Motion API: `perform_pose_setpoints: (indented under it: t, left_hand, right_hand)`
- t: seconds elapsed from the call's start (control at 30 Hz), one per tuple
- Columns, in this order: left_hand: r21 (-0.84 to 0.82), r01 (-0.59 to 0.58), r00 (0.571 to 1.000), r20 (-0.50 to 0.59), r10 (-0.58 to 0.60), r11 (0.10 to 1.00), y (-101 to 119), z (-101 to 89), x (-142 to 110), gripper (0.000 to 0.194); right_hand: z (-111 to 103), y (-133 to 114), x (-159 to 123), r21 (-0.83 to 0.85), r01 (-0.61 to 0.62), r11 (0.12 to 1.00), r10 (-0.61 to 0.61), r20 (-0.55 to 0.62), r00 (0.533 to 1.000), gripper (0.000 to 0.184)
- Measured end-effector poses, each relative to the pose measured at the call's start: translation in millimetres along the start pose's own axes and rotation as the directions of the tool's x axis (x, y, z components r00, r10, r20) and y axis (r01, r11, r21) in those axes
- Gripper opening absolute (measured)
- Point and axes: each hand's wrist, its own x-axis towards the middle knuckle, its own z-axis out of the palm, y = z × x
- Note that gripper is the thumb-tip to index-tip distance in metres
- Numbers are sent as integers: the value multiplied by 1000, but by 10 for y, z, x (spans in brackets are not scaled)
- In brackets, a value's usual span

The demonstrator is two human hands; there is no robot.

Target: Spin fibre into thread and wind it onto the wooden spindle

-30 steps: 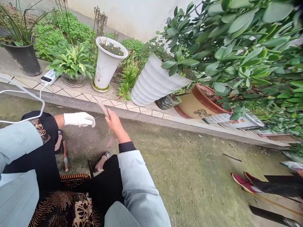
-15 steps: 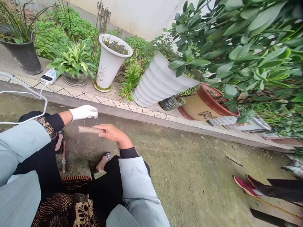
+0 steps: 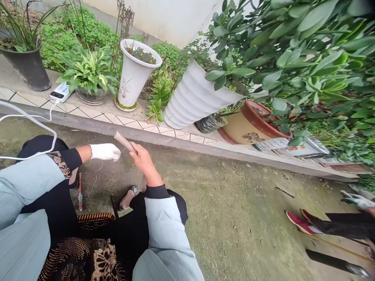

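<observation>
My right hand (image 3: 144,159), bare, is wrapped around a short pale-brown stick (image 3: 124,141) whose free end points up and to the left. Just left of it, my left hand (image 3: 104,152) wears a white glove, its fingers pinched together. A fine, nearly transparent line (image 3: 122,150) shows between the gloved fingertips and the stick. More of this line hangs in loose loops below the glove, hard to follow against the ground. A reddish-brown stick (image 3: 79,191) with something pale wound near its lower end lies on the ground by my left foot.
A tiled ledge (image 3: 88,113) runs across ahead, bearing several potted plants, including a white ribbed pot (image 3: 199,95). A white device (image 3: 60,93) with a cable (image 3: 43,123) sits there. At right are another person's red shoes (image 3: 297,221) and a gloved hand (image 3: 359,200).
My right hand has turned the stick from nearly level to tilted, its free end now higher. The left hand has lowered slightly. At the right edge, the other person's gloved hand shows more.
</observation>
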Motion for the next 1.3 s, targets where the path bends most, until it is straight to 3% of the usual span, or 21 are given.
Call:
perform_pose_setpoints:
  t: [0.1,0.23,0.33,0.43,0.6,0.8,0.9,1.03,1.1,1.2,1.27,1.3]
  left_hand:
    - [-50,-47,994,96,52,998,57,35,-37,17]
    - [-29,-37,993,115,40,999,110,-7,-81,12]
    - [-43,12,992,130,-6,999,186,-38,-101,12]
    - [-137,28,987,163,-6,990,254,-49,-104,13]
    - [-294,59,986,169,-9,954,219,-106,-75,17]
    - [-383,28,1000,12,-26,923,49,-87,-16,26]
    - [-459,-33,999,-27,23,888,-14,25,3,30]
    - [-432,80,992,125,-28,898,53,134,-24,33]
    - [-340,142,971,231,-64,930,136,142,-56,28]
    - [-263,165,943,325,-74,951,216,108,-92,23]
    - [-198,123,948,314,-56,973,208,65,-94,20]
    - [-144,78,973,228,-44,987,192,39,-90,19]
  right_hand:
    - [50,20,16,-203,-62,977,70,29,997,48]
    - [75,11,1,-372,-13,928,121,269,955,38]
    - [72,14,-36,-249,94,964,38,478,877,32]
    - [73,39,-66,-38,105,994,-64,578,814,34]
    - [32,10,-108,146,178,973,-227,473,851,32]
    - [-152,-149,-187,203,317,926,-360,230,904,32]
    - [-160,-119,-157,147,279,949,-295,98,951,30]
    - [-86,2,-78,-2,116,993,-116,-34,993,32]
    - [-60,48,-57,-64,21,998,-22,-15,1000,36]
    - [-49,99,-49,-173,-74,982,95,111,989,41]
    - [-44,132,-44,-274,-81,958,144,219,965,41]
    - [-38,146,-39,-316,-63,947,157,280,947,39]
